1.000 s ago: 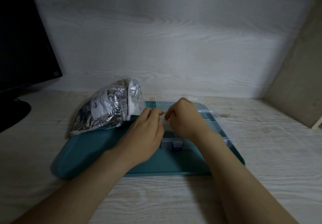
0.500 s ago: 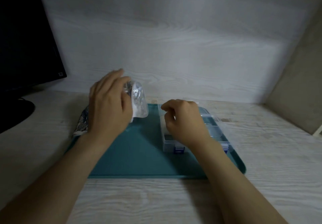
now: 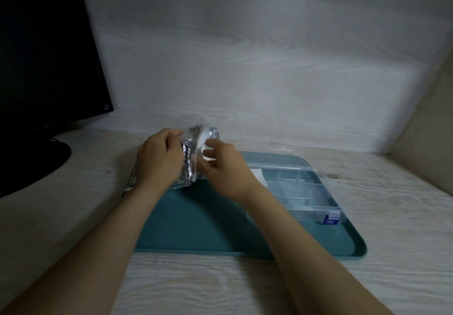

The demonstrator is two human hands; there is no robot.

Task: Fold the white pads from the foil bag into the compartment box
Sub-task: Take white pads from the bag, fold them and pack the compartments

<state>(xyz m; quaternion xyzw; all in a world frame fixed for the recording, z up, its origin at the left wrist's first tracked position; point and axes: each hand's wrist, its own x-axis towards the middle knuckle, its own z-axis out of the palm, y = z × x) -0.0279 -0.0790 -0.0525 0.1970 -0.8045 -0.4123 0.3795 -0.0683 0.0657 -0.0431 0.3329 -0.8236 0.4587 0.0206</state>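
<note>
- Left hand (image 3: pixel 159 162) is wrapped round the foil bag (image 3: pixel 187 165), fingers curled over its crinkled side, holding it at the far left corner of the teal tray (image 3: pixel 196 231).
- The bag's mouth faces right, and there's a white pad (image 3: pixel 205 137) showing in the opening.
- Right hand (image 3: pixel 225 170) is right at that mouth, thumb and fingers closed on the white pad. It looks like a pinch, though blur softens the edges.
- The two hands sit close together, with the bag between them.
- The compartment box (image 3: pixel 301 189) lies on the right half of the tray, clear plastic with its dividers showing and a blue latch (image 3: pixel 330 220) at its near right corner.
- A second pad (image 3: pixel 257 176) rests in the box's far left compartment, partly hidden by the right wrist.
- A dark monitor (image 3: pixel 46 57) stands at far left on the pale wood-grain table (image 3: pixel 245 285).
</note>
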